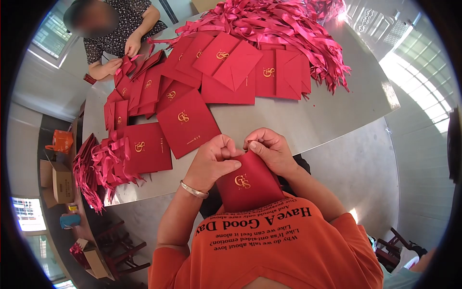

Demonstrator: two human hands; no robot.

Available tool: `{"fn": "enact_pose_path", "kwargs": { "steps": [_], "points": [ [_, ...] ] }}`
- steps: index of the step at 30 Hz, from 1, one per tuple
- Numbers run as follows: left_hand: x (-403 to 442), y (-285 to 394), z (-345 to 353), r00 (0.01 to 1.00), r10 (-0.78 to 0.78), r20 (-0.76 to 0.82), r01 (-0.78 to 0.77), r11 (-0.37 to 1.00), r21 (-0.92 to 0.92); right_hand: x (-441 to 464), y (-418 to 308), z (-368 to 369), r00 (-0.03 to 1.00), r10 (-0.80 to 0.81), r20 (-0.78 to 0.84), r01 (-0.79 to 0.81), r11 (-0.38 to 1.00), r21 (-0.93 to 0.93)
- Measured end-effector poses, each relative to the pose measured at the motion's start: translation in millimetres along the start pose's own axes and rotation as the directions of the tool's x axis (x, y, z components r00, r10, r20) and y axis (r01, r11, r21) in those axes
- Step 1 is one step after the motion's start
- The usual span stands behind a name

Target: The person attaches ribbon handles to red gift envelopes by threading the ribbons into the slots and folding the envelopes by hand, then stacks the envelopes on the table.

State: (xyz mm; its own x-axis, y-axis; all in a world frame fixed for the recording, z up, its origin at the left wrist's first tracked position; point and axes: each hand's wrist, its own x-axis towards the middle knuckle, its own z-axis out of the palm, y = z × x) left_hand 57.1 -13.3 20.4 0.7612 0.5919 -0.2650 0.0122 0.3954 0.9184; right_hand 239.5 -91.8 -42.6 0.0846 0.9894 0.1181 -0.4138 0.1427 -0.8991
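Nearest the camera is the wearer's orange T-shirt [269,250], printed with black lettering that includes "Have A Good Day". Just beyond it, in front of the chest and off the tabletop [332,118], is a red paper bag [255,188] with a gold logo on its front. The left hand [211,159], a silver bangle [194,190] at its wrist, grips the bag's upper left corner, thumb across the front and fingers curled. The right hand [275,153] pinches the top edge at the other corner; what lies between its fingertips is too small to tell. More red bags [187,123] overlap across the tabletop, beside a heap of pink-red ribbons [269,24]. Across from the wearer, a co-worker [120,21] in a dark patterned top handles a red bag with both hands.
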Motion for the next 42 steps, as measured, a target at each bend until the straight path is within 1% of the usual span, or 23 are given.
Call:
{"fn": "enact_pose_path", "kwargs": {
  "steps": [4,7,9,10,12,13,15,16,18,22,24,25,27,28,30,31,33,34,36,37,39,40,42],
  "points": [
    [1,0,-2,0.999,0.017,0.038,-0.018,0.999,0.03,-1,2,-1,1.0,-0.013,0.017,0.013,1.0,-0.004],
    [-1,7,-1,0.996,-0.008,0.084,0.005,0.999,0.041,-1,-5,0,0.999,-0.027,-0.027,0.027,0.999,-0.023],
    [-5,19,7,0.996,-0.062,0.07,0.05,0.984,0.169,-2,-15,-4,0.999,0.028,-0.023,-0.027,0.998,0.048],
    [-4,20,5,0.996,-0.063,0.067,0.051,0.985,0.167,0,-20,-6,0.999,0.031,-0.021,-0.03,0.998,0.049],
    [-3,21,-1,0.986,-0.086,0.145,0.031,0.939,0.342,4,-26,-11,0.996,0.068,0.049,-0.074,0.989,0.127],
    [-3,22,-1,0.986,-0.084,0.145,0.03,0.939,0.342,5,-24,-12,0.996,0.068,0.05,-0.073,0.989,0.126],
    [-3,25,0,0.984,-0.096,0.149,0.032,0.924,0.382,7,-19,-16,0.994,0.016,0.107,-0.041,0.971,0.235],
    [-3,28,3,0.984,-0.095,0.148,0.032,0.923,0.383,7,-19,-15,0.994,0.015,0.108,-0.04,0.971,0.236],
    [-5,33,10,0.991,-0.082,0.105,0.035,0.92,0.391,6,-19,-10,0.999,0.019,0.051,-0.03,0.975,0.221],
    [-4,26,4,0.986,-0.078,0.146,0.024,0.941,0.339,4,-17,-6,0.999,-0.016,0.042,0.009,0.985,0.173],
    [-3,25,3,0.98,-0.111,0.163,0.057,0.95,0.306,4,-14,-8,0.999,0.007,0.052,-0.019,0.972,0.233],
    [-3,25,4,0.98,-0.112,0.166,0.056,0.95,0.306,4,-12,-9,0.999,0.006,0.049,-0.017,0.972,0.232],
    [-3,27,6,0.983,-0.103,0.154,0.044,0.936,0.35,5,-11,-11,0.998,0.001,0.058,-0.021,0.94,0.342],
    [-3,28,7,0.982,-0.104,0.156,0.043,0.935,0.352,6,-13,-11,0.998,-0.001,0.055,-0.018,0.94,0.342],
    [-4,29,8,0.984,-0.107,0.141,0.052,0.937,0.345,8,-18,-9,0.994,0.019,-0.107,0.002,0.981,0.197],
    [-3,28,8,0.983,-0.11,0.144,0.054,0.937,0.346,10,-18,-10,0.994,0.019,-0.111,0.003,0.98,0.198],
    [-2,25,8,0.986,-0.105,0.128,0.056,0.939,0.34,12,-19,-14,0.993,-0.105,-0.055,0.109,0.992,0.07],
    [-1,25,8,0.986,-0.105,0.129,0.055,0.939,0.34,11,-21,-14,0.993,-0.106,-0.055,0.109,0.992,0.069],
    [-1,25,8,0.988,-0.086,0.129,0.035,0.935,0.353,9,-24,-10,0.991,-0.089,0.1,0.086,0.996,0.038],
    [-1,25,8,0.988,-0.086,0.128,0.036,0.935,0.352,8,-23,-10,0.991,-0.088,0.101,0.085,0.996,0.038],
    [0,25,7,0.977,-0.158,0.143,0.115,0.955,0.272,7,-18,-12,0.986,-0.049,0.161,0.049,0.999,0.006],
    [0,24,5,0.978,-0.155,0.139,0.113,0.956,0.27,6,-16,-10,0.985,-0.047,0.165,0.047,0.999,0.005],
    [0,22,1,0.968,-0.169,0.186,0.12,0.961,0.248,6,-11,-6,0.986,-0.053,0.156,0.053,0.999,0.0]
  ]
}}
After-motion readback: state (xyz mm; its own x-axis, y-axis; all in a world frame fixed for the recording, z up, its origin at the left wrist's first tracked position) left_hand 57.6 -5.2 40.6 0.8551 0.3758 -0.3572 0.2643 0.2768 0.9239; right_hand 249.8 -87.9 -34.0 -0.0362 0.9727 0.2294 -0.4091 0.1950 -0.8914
